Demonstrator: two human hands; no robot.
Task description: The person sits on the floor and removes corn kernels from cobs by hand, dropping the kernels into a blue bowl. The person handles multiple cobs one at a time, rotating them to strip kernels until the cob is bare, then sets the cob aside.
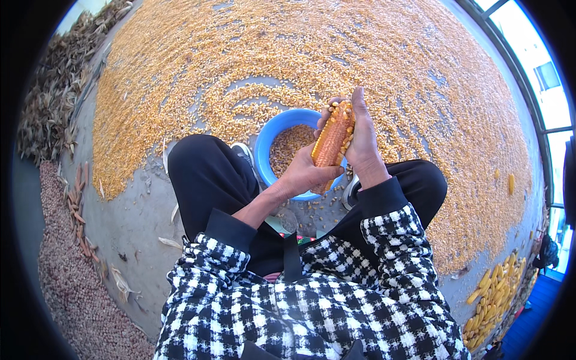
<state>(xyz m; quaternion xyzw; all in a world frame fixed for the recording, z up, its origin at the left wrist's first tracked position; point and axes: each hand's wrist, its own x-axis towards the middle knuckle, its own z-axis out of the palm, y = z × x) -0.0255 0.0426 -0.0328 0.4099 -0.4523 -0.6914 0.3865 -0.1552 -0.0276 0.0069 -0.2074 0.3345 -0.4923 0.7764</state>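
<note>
Both my hands are on one partly shelled corn cob [334,140], tilted above a blue plastic basin [266,146]. My left hand [307,168] grips the lower end, its thumb across the cob. Against the upper right side presses my right hand [361,135], thumb pointing up and fingers wrapped behind the cob. A bare orange face shows along the middle, with yellow kernels left along the edges and some loose ones near the tip. Loose corn kernels [290,148] lie in the basin, which stands between my feet and is partly hidden by my hands.
Loose kernels [315,49] are spread widely over the concrete floor [130,243]. Stripped cobs [76,288] are stacked at the left, below dry husks [49,94]. Whole corn ears [490,297] are piled at the lower right. My bent knees flank the basin.
</note>
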